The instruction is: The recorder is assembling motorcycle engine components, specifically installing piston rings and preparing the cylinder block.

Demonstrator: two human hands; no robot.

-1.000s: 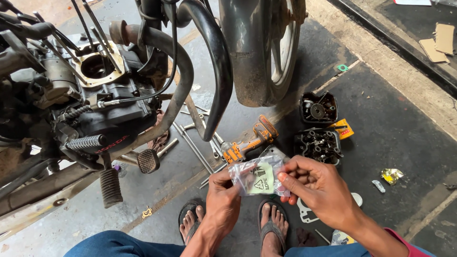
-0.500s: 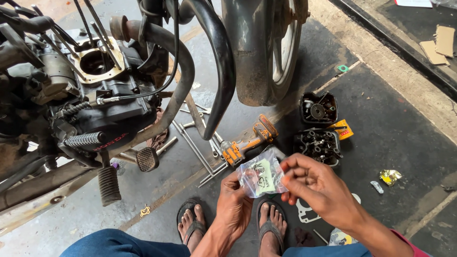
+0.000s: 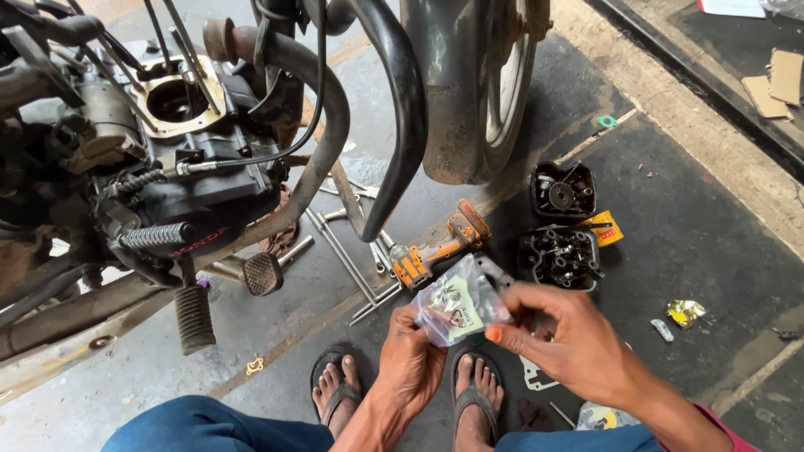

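— What's on the far left?

— A stripped motorcycle engine (image 3: 167, 151) with its cylinder opening bare on top, above a footpeg (image 3: 194, 316) and a square pedal (image 3: 263, 274).

— And the packet?

— A small clear plastic bag (image 3: 459, 308), crumpled, with a pale green label and a few small dark bits inside; what they are I cannot tell. It sits above the sandalled feet, near the orange power driver (image 3: 435, 251) on the floor (image 3: 670, 218).

— The hands?

— The left hand (image 3: 409, 360) pinches the bag's lower edge; the right hand (image 3: 563, 339) pinches its right side between thumb and fingers.

— Further right?

— Two black engine head pieces (image 3: 561, 226) full of metal parts, then a crumpled yellow wrapper (image 3: 685, 312).
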